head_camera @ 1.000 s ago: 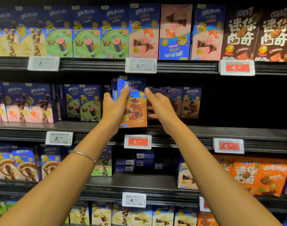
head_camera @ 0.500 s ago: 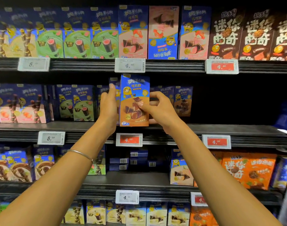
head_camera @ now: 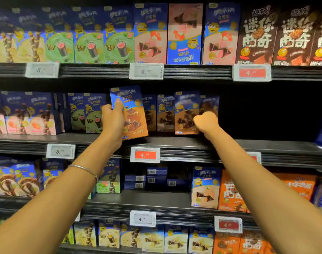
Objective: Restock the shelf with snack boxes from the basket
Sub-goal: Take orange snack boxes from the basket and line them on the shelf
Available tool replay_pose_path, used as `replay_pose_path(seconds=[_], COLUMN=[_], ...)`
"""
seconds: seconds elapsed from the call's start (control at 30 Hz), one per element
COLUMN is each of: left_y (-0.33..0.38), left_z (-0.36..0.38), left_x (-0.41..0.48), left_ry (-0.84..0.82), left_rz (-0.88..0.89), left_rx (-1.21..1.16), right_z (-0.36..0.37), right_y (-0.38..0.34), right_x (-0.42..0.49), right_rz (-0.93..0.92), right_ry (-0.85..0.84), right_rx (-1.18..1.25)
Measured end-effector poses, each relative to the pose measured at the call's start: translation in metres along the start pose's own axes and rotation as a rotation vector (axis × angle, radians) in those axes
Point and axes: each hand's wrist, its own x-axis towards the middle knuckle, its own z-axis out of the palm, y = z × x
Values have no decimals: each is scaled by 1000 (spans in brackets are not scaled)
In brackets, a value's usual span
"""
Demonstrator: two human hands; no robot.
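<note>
My left hand grips a tilted blue-and-orange cardboard snack box, thumb on its front. My right hand, curled closed, touches a shelved blue-and-brown box.

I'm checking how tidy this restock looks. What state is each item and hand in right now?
Left hand: gripping the chocolate snack box.
Chocolate snack box: held, tilted left, at the shelf edge.
Right hand: curled closed against the front box of the brown row; grip unclear.
Brown box row: upright on the middle shelf.
Pink box: upside down, top shelf.
</note>
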Motion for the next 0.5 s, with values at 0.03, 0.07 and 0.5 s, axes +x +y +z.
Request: replay_pose_path(seconds=[0.03,0.07,0.5], left_y=[-2,-3,-8], left_z=[1,2,0], left_x=[-2,-4,-3], left_ry=[-5,-9,-10], left_rz=[-2,-8,8], left_rx=[2,0,35], right_z=[5,9,17], right_y=[2,3,17], right_x=[3,6,43], right_rz=[-3,-4,21], right_ry=[-32,-65,-35], right_rx=[-69,-137,-91])
